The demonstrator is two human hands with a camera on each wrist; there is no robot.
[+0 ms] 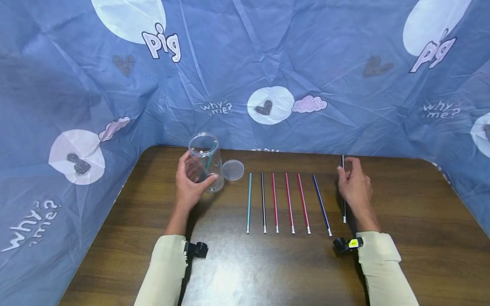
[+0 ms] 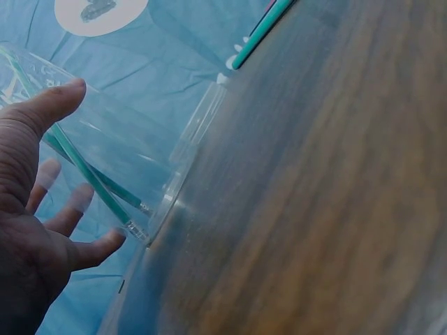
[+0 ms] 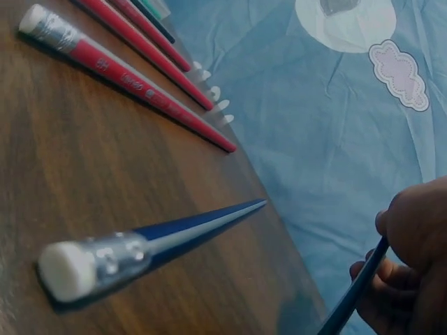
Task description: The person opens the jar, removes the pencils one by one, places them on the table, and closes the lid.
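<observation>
Across our table (image 1: 275, 272), our left hand (image 1: 189, 185) curls wide round the clear jar (image 1: 215, 165) at ten o'clock; our right hand (image 1: 356, 187), fingertips closed, pinches a dark pencil (image 1: 343, 207) at two. The lid (image 1: 233, 171) lies off; two teal pencils (image 2: 91, 176) lean inside, six loose pencils (image 1: 289, 204) seemingly remaining.

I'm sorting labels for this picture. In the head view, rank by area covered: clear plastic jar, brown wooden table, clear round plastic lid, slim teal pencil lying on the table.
1. Brown wooden table
2. Clear plastic jar
3. Clear round plastic lid
4. Slim teal pencil
</observation>
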